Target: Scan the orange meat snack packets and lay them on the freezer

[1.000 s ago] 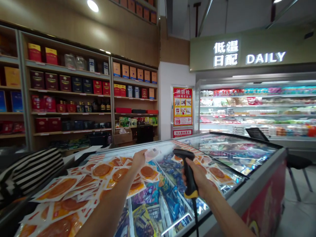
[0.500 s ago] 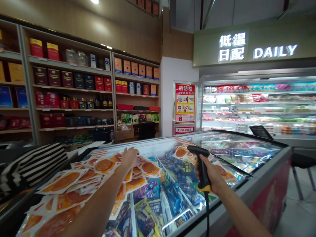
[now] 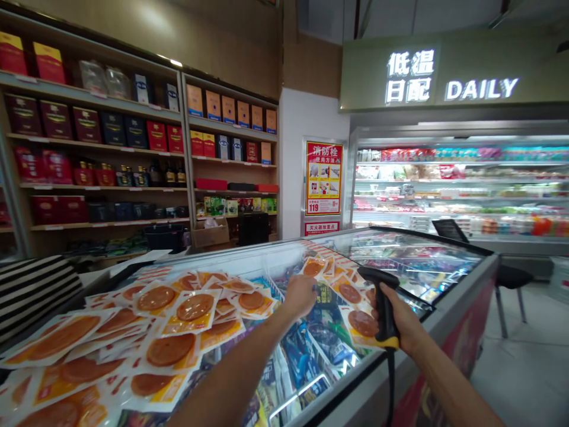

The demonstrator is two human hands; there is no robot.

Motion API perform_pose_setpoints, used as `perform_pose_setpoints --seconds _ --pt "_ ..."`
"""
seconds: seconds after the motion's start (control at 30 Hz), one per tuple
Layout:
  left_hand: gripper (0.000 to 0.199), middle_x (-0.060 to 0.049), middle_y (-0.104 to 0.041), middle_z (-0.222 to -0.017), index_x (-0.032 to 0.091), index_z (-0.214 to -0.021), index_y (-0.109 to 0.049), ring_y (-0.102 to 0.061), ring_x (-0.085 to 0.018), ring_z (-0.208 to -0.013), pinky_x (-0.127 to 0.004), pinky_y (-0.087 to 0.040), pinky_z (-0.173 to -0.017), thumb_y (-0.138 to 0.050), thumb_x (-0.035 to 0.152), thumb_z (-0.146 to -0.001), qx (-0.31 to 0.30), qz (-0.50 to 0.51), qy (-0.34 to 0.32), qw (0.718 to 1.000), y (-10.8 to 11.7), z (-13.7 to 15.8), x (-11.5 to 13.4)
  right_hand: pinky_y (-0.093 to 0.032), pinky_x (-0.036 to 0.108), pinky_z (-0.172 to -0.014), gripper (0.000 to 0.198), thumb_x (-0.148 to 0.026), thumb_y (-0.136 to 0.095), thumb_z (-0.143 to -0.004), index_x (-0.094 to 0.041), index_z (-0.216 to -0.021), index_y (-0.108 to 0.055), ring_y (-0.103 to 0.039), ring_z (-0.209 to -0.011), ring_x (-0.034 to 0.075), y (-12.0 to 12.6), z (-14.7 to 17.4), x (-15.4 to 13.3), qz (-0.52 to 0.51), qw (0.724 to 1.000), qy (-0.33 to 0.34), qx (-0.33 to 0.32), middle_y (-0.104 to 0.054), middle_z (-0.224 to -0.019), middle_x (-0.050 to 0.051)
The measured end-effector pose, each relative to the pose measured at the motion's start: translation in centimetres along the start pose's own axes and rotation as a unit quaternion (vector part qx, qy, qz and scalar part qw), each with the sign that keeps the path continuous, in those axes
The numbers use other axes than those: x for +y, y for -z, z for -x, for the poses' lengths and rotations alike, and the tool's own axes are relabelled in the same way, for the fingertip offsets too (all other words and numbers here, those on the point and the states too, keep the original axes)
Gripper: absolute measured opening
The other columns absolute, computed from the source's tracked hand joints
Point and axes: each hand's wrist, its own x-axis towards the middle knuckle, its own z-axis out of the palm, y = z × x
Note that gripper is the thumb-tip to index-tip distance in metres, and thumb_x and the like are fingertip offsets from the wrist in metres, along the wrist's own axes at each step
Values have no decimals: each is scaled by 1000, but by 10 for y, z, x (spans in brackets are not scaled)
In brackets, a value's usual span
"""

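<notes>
My right hand [image 3: 400, 311] is wrapped round the grip of a black handheld barcode scanner [image 3: 386, 308] with a yellow base and a hanging cable. Its head points left. My left hand [image 3: 300, 296] is over the middle of the chest freezer [image 3: 262, 256]; its fingers are bent, blurred and partly hidden, and whether it holds anything is unclear. To its left lies a big pile of flat clear packets, each with a round orange-brown slice, such as this packet [image 3: 195, 308]. Similar packets [image 3: 362, 322] lie on the right, beside and behind the scanner.
Under the freezer's glass are coloured bags [image 3: 306, 350] in wire baskets. A black-and-white striped cloth [image 3: 40, 293] is at left. Shelves of boxes [image 3: 113, 127] stand behind. A black chair [image 3: 511, 276] is at right, near a lit refrigerated display [image 3: 462, 184].
My left hand has moved right, from over the left pile to the middle of the freezer. The scanner stays in my right hand, slightly further right. The view has shifted.
</notes>
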Motion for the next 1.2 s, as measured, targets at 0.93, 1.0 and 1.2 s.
perform_pose_setpoints --seconds 0.93,1.0,1.2 --pt "31 -8 -61 -88 15 -94 -50 -56 -16 -82 -25 -38 -68 -22 14 -80 9 -15 32 999 5 5 -22 -38 20 -32 26 -43 -53 -65 -18 -66 -48 -47 -35 8 -16 24 -2 10 998 51 -45 -52 -47 -4" --pt "30 -7 -61 -85 15 -88 -51 -56 -16 -81 -24 -38 -67 -23 14 -79 24 -15 68 997 17 3 -38 -37 20 -31 28 -44 -53 -65 -17 -63 -48 -46 -34 8 -27 29 4 28 997 36 -55 -53 -47 -3" --pt "29 -6 -62 -84 17 -83 -53 -56 -16 -81 -23 -38 -65 -25 13 -77 52 -24 140 989 43 3 -76 -35 19 -31 34 -50 -48 -66 -16 -60 -48 -43 -31 8 -53 40 25 95 987 17 -127 -49 -39 -3"
